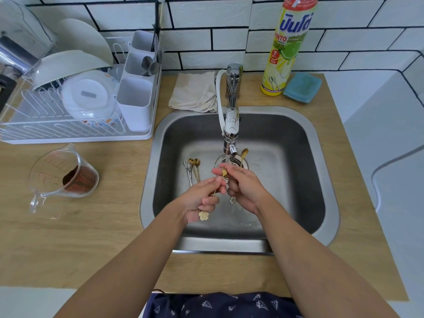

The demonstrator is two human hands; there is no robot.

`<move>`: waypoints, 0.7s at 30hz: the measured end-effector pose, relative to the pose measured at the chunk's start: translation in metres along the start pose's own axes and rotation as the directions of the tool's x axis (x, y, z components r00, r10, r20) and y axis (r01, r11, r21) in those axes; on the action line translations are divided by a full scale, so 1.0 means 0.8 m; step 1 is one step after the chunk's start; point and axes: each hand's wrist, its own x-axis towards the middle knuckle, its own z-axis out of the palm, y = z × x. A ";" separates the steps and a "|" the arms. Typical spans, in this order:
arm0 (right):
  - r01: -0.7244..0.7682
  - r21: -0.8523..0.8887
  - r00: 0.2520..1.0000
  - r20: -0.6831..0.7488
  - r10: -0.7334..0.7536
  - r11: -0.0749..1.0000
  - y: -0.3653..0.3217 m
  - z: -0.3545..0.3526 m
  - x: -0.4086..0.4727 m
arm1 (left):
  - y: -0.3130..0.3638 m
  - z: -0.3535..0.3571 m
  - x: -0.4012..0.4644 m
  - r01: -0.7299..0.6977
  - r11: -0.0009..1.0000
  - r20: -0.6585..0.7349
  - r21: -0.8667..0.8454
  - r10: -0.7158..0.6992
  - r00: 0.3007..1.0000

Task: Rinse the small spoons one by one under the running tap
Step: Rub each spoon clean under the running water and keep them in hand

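Note:
Over the steel sink (321, 171), my left hand (199, 200) grips a small gold spoon (224, 172) by its handle; a cream flower end shows below my palm. My right hand (243, 187) pinches and rubs its bowl just under the tap (231, 125), where a thin stream of water falls toward the drain. A second gold spoon (244, 153) sticks up behind my right hand, with a white flower end below it; it seems held in that hand. Several more small spoons (192, 169), silver and gold, lie on the sink floor to the left.
A white dish rack (75, 131) with plates, bowls and a cutlery holder stands at the left. A glass measuring jug (64, 177) with brown powder sits on the wooden counter. A folded cloth (195, 92), dish soap bottle (286, 47) and blue sponge (302, 87) lie behind the sink.

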 end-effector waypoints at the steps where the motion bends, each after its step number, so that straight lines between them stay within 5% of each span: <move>1: 0.007 0.007 0.999 0.039 -0.007 1.000 -0.001 -0.002 -0.001 | 0.000 -0.001 0.000 -0.001 1.000 0.013 -0.028 0.002 1.000; 7: 0.022 -0.112 0.996 -0.082 -0.031 0.993 0.000 0.005 0.000 | -0.004 -0.006 0.005 0.022 0.994 0.052 -0.110 -0.017 0.999; 10: -0.008 -0.159 0.980 -0.198 -0.023 0.987 0.003 0.008 0.003 | -0.004 -0.008 0.006 0.010 0.992 -0.022 0.129 -0.007 1.000; 14: -0.019 -0.198 0.964 -0.265 -0.035 0.980 0.007 0.003 0.007 | -0.005 -0.008 0.007 -0.108 0.699 -0.184 0.706 0.330 0.926; 17: 0.025 -0.116 0.987 -0.155 -0.044 0.993 0.004 0.002 0.004 | -0.005 -0.003 0.004 -0.153 0.534 -0.147 0.831 0.478 0.866; 19: 0.059 -0.085 0.995 -0.081 -0.066 0.995 0.003 0.002 0.002 | -0.005 0.001 0.003 -0.169 0.554 -0.149 0.815 0.482 0.864; 21: 0.089 -0.088 0.993 -0.066 -0.095 0.992 0.002 0.003 0.000 | -0.005 0.003 0.003 -0.202 0.675 -0.161 0.710 0.434 0.886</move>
